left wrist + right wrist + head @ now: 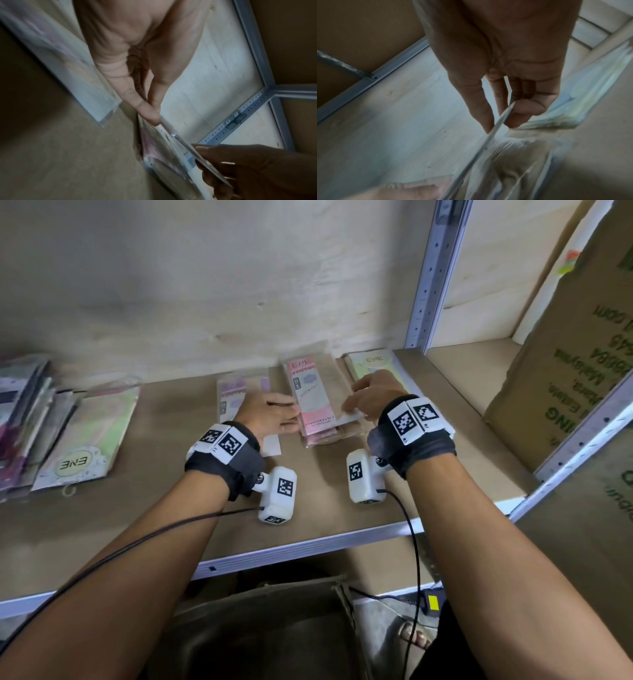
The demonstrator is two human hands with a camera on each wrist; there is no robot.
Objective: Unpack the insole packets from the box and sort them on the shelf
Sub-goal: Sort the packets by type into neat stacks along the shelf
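A pink insole packet [313, 395] lies on top of a pink stack in the middle of the brown shelf [154, 525]. My left hand [291, 414] pinches its left edge between thumb and finger, as the left wrist view shows [153, 112]. My right hand [352, 402] pinches the right edge, with thumb and forefinger on either side of the thin packet [500, 119]. A purple packet [233, 392] lies partly under my left hand. A pale green stack [373, 361] sits just behind my right hand. A cardboard box [291, 597] stands open on the floor below the shelf.
At the shelf's left lie a green packet [92, 436] and a leaning pile of mixed packets [20, 419]. A large printed carton [565, 364] fills the right bay beyond the metal upright [428, 285]. A foot [414, 635] shows on the floor.
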